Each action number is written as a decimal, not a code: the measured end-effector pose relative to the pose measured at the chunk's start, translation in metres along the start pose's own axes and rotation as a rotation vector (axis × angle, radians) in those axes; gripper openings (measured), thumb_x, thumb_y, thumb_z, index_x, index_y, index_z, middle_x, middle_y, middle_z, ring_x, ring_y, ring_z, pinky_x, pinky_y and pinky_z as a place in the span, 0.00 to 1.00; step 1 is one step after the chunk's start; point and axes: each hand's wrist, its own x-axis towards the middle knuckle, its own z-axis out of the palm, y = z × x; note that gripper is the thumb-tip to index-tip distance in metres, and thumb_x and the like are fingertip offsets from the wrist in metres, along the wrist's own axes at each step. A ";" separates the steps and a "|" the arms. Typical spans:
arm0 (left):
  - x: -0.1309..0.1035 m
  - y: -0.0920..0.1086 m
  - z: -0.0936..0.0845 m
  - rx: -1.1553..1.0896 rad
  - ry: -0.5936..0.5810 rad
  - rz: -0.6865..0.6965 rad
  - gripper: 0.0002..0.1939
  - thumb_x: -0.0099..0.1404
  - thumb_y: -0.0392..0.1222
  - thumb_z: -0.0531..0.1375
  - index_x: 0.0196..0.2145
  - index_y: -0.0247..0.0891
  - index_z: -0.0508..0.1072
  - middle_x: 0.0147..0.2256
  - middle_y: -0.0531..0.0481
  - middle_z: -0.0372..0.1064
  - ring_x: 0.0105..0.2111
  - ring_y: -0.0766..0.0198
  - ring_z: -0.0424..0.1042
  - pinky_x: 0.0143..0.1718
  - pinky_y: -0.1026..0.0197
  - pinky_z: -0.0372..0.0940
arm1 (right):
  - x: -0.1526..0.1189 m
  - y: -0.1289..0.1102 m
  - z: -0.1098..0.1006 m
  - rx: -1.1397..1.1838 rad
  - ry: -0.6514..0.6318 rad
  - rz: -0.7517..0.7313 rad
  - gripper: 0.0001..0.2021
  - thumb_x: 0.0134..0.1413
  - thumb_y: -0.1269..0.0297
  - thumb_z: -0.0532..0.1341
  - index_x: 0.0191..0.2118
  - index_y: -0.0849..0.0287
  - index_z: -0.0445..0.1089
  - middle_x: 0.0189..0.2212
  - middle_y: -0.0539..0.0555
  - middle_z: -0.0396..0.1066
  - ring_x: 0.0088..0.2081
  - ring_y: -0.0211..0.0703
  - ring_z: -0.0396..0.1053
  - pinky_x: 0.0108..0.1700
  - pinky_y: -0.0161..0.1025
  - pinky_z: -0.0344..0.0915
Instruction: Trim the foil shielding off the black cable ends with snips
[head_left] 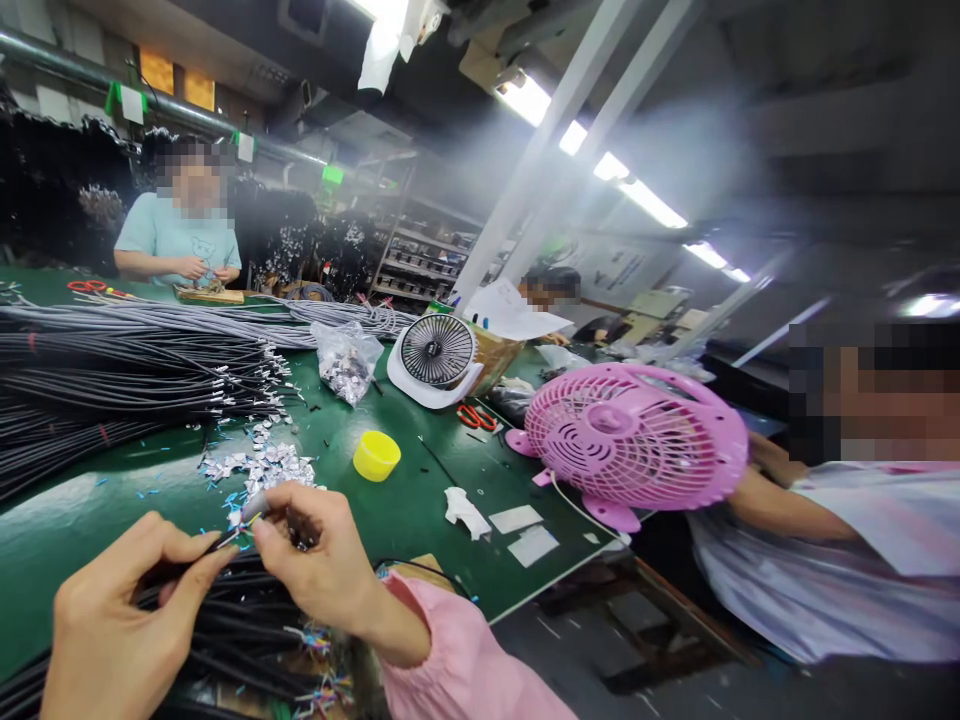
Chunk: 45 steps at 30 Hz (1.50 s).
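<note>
Low at the left, my left hand (124, 615) pinches a black cable (225, 541) between thumb and fingers, its end pointing right. Thin coloured wires (241, 527) fan out from that end. My right hand (319, 550), in a pink sleeve (465, 650), closes its thumb and index finger at these wires. Something greyish covers its index fingertip, and small dark pieces (302, 530) show in its curled fingers. Below both hands lies a bundle of black cables (247, 640) with stripped, coloured ends. Just beyond is a pile of silvery foil scraps (281, 466).
Bundled black cables (135, 375) and grey cables (187, 322) cover the table's left. Further right are a yellow ring-shaped container (376, 456), a bag of parts (346, 362), a white fan (435, 355), red-handled scissors (478, 417) and a pink fan (630, 435). Co-workers sit opposite and at right.
</note>
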 end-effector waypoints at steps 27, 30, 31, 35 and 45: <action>0.006 -0.004 -0.003 0.031 -0.111 0.077 0.18 0.61 0.61 0.62 0.25 0.47 0.78 0.20 0.58 0.71 0.18 0.66 0.71 0.19 0.68 0.62 | -0.001 0.006 -0.001 0.019 0.147 -0.221 0.09 0.45 0.67 0.58 0.23 0.61 0.75 0.17 0.51 0.67 0.18 0.33 0.57 0.21 0.32 0.54; 0.004 0.002 -0.002 0.008 -0.107 0.026 0.19 0.60 0.63 0.62 0.24 0.46 0.78 0.19 0.58 0.71 0.18 0.66 0.70 0.19 0.67 0.62 | -0.002 0.009 -0.002 -0.002 0.137 -0.302 0.09 0.47 0.67 0.58 0.21 0.60 0.73 0.16 0.49 0.65 0.18 0.32 0.55 0.20 0.32 0.53; 0.004 0.004 -0.002 0.001 -0.105 -0.001 0.19 0.59 0.63 0.62 0.24 0.46 0.78 0.19 0.58 0.71 0.19 0.66 0.70 0.19 0.67 0.61 | -0.002 0.009 -0.002 -0.009 0.136 -0.304 0.09 0.48 0.67 0.58 0.22 0.60 0.73 0.16 0.49 0.65 0.18 0.32 0.55 0.20 0.32 0.53; 0.004 0.012 -0.002 -0.032 -0.110 -0.049 0.17 0.58 0.59 0.64 0.22 0.46 0.77 0.18 0.58 0.69 0.19 0.66 0.68 0.18 0.67 0.60 | -0.003 0.007 -0.004 -0.018 0.133 -0.271 0.09 0.49 0.66 0.58 0.25 0.59 0.75 0.18 0.50 0.69 0.18 0.33 0.56 0.20 0.33 0.55; 0.001 0.011 0.000 -0.053 -0.073 0.006 0.13 0.59 0.52 0.64 0.20 0.46 0.74 0.17 0.59 0.67 0.18 0.68 0.62 0.14 0.68 0.54 | -0.011 0.030 -0.004 0.017 0.184 -0.169 0.04 0.46 0.63 0.67 0.25 0.56 0.77 0.15 0.49 0.65 0.17 0.36 0.57 0.21 0.37 0.57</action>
